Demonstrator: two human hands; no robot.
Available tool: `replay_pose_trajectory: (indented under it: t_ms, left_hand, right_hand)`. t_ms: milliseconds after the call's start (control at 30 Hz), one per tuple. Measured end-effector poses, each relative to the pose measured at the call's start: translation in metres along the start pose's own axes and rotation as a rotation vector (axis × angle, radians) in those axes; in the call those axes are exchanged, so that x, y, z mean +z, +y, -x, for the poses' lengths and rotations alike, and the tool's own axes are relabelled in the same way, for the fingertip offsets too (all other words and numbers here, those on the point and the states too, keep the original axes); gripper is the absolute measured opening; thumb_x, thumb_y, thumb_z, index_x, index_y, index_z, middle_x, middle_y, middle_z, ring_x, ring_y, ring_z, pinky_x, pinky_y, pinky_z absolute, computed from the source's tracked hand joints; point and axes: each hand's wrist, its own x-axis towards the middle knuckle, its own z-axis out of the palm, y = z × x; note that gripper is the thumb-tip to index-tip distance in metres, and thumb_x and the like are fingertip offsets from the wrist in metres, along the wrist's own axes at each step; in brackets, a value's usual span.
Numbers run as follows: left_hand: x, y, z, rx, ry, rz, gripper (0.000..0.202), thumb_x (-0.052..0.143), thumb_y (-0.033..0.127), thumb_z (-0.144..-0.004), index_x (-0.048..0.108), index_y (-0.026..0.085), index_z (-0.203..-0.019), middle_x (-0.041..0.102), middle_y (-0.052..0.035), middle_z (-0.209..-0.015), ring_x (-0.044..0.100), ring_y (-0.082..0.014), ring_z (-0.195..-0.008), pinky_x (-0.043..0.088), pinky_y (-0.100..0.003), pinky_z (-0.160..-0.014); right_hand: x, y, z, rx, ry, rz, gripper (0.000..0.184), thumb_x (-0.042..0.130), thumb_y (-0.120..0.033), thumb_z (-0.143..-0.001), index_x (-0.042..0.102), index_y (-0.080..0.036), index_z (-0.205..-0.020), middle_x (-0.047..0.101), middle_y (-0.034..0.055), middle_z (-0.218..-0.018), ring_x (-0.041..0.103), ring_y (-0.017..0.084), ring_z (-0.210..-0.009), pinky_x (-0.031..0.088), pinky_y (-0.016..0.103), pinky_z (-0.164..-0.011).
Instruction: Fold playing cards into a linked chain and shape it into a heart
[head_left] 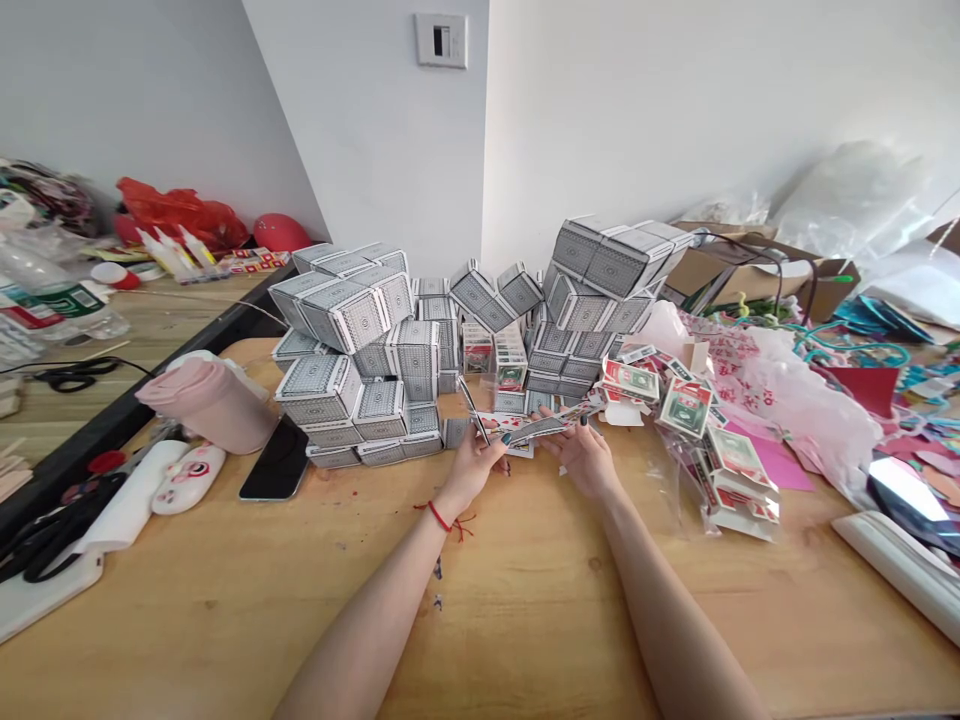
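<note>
My left hand (pixel 474 466), with a red string bracelet at the wrist, pinches a few playing cards (pixel 474 410) that stand up from its fingers. My right hand (pixel 586 458) grips a fanned bunch of playing cards (pixel 551 424) held nearly flat, its fingers curled round them. Both hands meet above the wooden table (pixel 517 590), just in front of a wall of stacked grey-backed card cubes (pixel 390 350). Loose cards (pixel 517 445) lie on the table under the hands.
Red-and-green card boxes (pixel 682 405) spill from a clear bag at the right, beside pink plastic (pixel 780 385) and cardboard boxes. At the left lie a black phone (pixel 276 462), a pink roll (pixel 214 400), a white-pink object (pixel 187 478) and scissors (pixel 45 540).
</note>
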Motion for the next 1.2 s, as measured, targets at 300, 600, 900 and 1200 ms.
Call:
replay_pose_trajectory:
  t_ms: [300,600,900,1200]
  left_hand:
    - [0.001,0.001,0.001,0.000,-0.017,-0.001,0.035,0.061,0.026,-0.067,0.041,0.019,-0.096,0.053,0.0030,-0.072,0.049,-0.0067,-0.046,0.046,-0.023,-0.047]
    - [-0.004,0.002,0.001,-0.035,-0.005,0.038,0.037,0.061,0.024,-0.066,0.043,0.019,-0.098,0.055,0.0029,-0.073,0.052,-0.0071,-0.050,0.046,-0.023,-0.050]
    - [-0.002,0.006,0.006,-0.052,-0.019,0.137,0.048,0.061,0.015,-0.063,0.044,0.021,-0.107,0.059,-0.0047,-0.102,0.060,-0.0197,-0.084,0.053,-0.038,-0.071]
    - [-0.002,-0.001,0.003,0.050,0.066,0.146,0.050,0.065,0.013,-0.062,0.043,0.023,-0.106,0.048,-0.0049,-0.117,0.053,-0.0204,-0.101,0.053,-0.041,-0.077]
  right_hand:
    - [-0.002,-0.005,0.002,0.031,-0.053,-0.030,0.023,0.059,-0.034,-0.075,0.055,-0.023,-0.094,0.060,0.0084,-0.113,0.052,0.026,-0.110,0.039,0.053,-0.091]
    - [0.004,-0.005,0.004,0.074,-0.069,-0.004,0.023,0.058,-0.033,-0.074,0.054,-0.023,-0.094,0.062,0.0076,-0.109,0.055,0.026,-0.104,0.042,0.051,-0.088]
    - [-0.003,-0.001,0.000,0.060,0.140,0.080,0.029,0.060,-0.025,-0.066,0.055,-0.022,-0.094,0.069,0.0027,-0.084,0.065,0.022,-0.080,0.056,0.040,-0.064]
    - [-0.013,0.001,-0.003,0.074,0.183,0.211,0.029,0.073,-0.026,-0.059,0.062,-0.014,-0.082,0.069,0.0061,-0.082,0.066,0.020,-0.069,0.058,0.030,-0.054]
